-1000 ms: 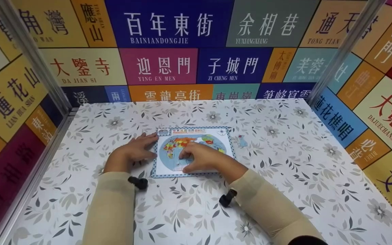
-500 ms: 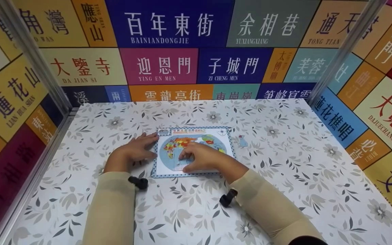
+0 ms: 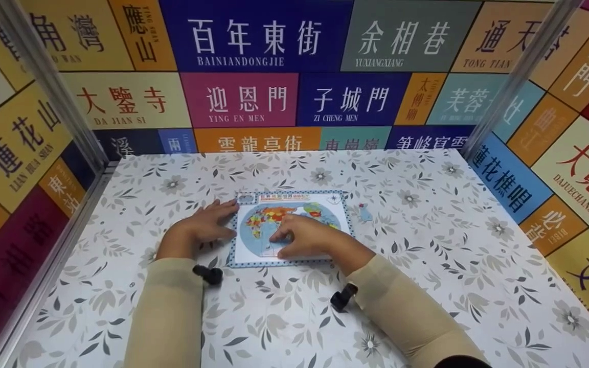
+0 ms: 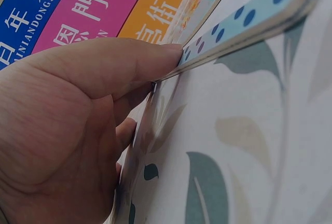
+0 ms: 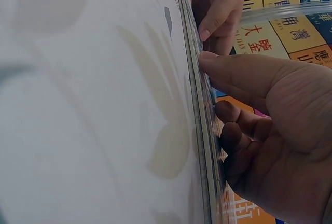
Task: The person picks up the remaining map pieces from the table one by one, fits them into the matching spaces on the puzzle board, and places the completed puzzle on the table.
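A world map puzzle board (image 3: 246, 250) with a blue dotted border lies flat on the table in the head view. My left hand (image 3: 205, 222) rests at its left edge, fingers spread, and the thumb (image 4: 155, 60) touches the dotted rim in the left wrist view. Over the lower middle of the map is my right hand (image 3: 307, 237). Its thumb (image 5: 228, 63) and bent fingers meet the board's face, hiding much of the map's right half. I cannot tell whether a piece is between them. To the right of the board lies a small light-blue loose puzzle piece (image 3: 364, 212).
The board lies on a table (image 3: 284, 317) covered in a white leaf and flower print. Walls of coloured panels (image 3: 238, 97) with large lettering stand behind and at both sides, with metal posts (image 3: 519, 76) at the corners. A black strap (image 3: 344, 297) hangs at my right wrist.
My right hand has shifted very slightly to the right on the map, with its fingers bunched closer. The left hand, board and loose puzzle piece stay where they were.
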Motion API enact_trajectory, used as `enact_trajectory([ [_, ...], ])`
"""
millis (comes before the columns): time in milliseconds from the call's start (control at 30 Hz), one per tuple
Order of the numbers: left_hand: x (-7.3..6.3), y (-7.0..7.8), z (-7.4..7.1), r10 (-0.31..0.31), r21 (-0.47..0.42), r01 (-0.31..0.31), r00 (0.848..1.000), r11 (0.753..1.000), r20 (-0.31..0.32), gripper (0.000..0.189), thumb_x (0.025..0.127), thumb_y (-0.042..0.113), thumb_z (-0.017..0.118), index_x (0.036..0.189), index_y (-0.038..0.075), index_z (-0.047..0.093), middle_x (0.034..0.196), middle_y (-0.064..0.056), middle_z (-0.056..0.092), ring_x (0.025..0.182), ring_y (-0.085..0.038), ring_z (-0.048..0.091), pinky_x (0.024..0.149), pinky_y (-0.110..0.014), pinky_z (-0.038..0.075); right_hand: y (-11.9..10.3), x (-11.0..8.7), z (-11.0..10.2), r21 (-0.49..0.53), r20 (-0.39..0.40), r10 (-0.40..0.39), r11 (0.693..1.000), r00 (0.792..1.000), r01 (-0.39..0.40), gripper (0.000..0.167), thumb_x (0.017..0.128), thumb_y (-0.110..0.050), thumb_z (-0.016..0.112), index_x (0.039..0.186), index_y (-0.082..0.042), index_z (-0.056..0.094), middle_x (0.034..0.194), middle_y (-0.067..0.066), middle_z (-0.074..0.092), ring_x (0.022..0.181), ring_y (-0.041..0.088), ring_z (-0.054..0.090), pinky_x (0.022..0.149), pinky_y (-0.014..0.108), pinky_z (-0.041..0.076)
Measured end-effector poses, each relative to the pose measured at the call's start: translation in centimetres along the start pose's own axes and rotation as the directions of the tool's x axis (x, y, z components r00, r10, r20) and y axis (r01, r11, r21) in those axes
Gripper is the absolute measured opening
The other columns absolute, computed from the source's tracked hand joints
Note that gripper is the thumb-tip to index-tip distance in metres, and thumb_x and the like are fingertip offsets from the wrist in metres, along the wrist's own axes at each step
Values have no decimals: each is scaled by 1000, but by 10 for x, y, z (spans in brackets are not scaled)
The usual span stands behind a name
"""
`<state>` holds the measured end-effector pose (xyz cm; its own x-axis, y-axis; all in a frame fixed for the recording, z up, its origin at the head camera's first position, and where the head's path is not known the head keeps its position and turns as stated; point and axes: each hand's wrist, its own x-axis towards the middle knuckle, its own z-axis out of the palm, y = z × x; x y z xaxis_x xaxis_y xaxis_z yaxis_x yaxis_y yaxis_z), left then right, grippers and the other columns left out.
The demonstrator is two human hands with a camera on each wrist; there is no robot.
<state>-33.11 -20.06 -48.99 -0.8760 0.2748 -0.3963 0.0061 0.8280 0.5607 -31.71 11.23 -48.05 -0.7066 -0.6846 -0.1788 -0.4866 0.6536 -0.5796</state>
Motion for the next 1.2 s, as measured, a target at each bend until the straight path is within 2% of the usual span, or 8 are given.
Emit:
enact_trajectory([
  [100, 0, 0, 0, -10, -8, 10, 1000, 1000, 1, 87, 96, 42, 75, 169, 41, 29, 182, 12, 9, 170, -36, -11, 131, -73, -8, 0, 0, 0, -2, 8, -10, 1000, 1000, 10, 41, 89, -35, 88, 129, -30, 80, 121, -6, 68, 107, 12, 61, 103, 39, 54],
  [367, -2, 1, 1, 15, 4, -15, 1000, 1000, -2, 87, 96, 38, 73, 170, 38, 27, 183, 12, 9, 170, -35, -11, 132, -73, -9, 4, -1, -2, -1, 21, -48, 999, 999, 48, 38, 89, -26, 85, 127, -27, 80, 125, -5, 67, 114, 14, 59, 109, 42, 52],
  [533, -2, 1, 0, 9, -5, -9, 1000, 1000, 1, 88, 95, 39, 74, 170, 39, 28, 183, 12, 9, 170, -34, -11, 132, -73, -10, 4, -1, -2, 7, 29, -24, 1000, 999, 24, 38, 90, -26, 84, 128, -28, 80, 127, -7, 66, 119, 13, 60, 114, 42, 51],
  [900, 0, -1, 1, -9, -7, 9, 1000, 1000, -5, 87, 95, 41, 75, 169, 42, 28, 182, 14, 9, 170, -33, -10, 132, -71, -10, 2, -1, -5, 21, 38, -22, 1000, 999, 21, 38, 91, -24, 83, 129, -25, 79, 135, -6, 68, 131, 16, 61, 119, 42, 48],
  [1000, -1, -1, 1, -12, -11, 12, 1000, 1000, -3, 88, 95, 42, 76, 169, 43, 28, 182, 15, 9, 171, -32, -10, 132, -70, -10, 3, -3, -8, 53, 23, -7, 999, 1000, 6, 39, 91, -23, 85, 130, -26, 79, 136, -6, 68, 125, 15, 62, 113, 41, 51],
  [1100, 0, -1, 2, -6, -9, 6, 1000, 1000, -4, 88, 95, 41, 75, 169, 43, 28, 182, 15, 9, 171, -32, -10, 132, -71, -10, 6, -6, -14, 100, 0, -20, 995, 1000, 20, 41, 92, -21, 85, 132, -23, 77, 130, 0, 71, 108, 16, 64, 96, 38, 56],
  [1200, -1, -2, 2, 15, -1, -15, 1000, 1000, -4, 88, 96, 40, 74, 170, 40, 27, 183, 12, 9, 170, -34, -10, 132, -72, -9, 10, -11, -23, 145, -26, -38, 989, 999, 41, 42, 94, -19, 84, 135, -20, 75, 124, 7, 71, 90, 16, 61, 78, 33, 54],
])
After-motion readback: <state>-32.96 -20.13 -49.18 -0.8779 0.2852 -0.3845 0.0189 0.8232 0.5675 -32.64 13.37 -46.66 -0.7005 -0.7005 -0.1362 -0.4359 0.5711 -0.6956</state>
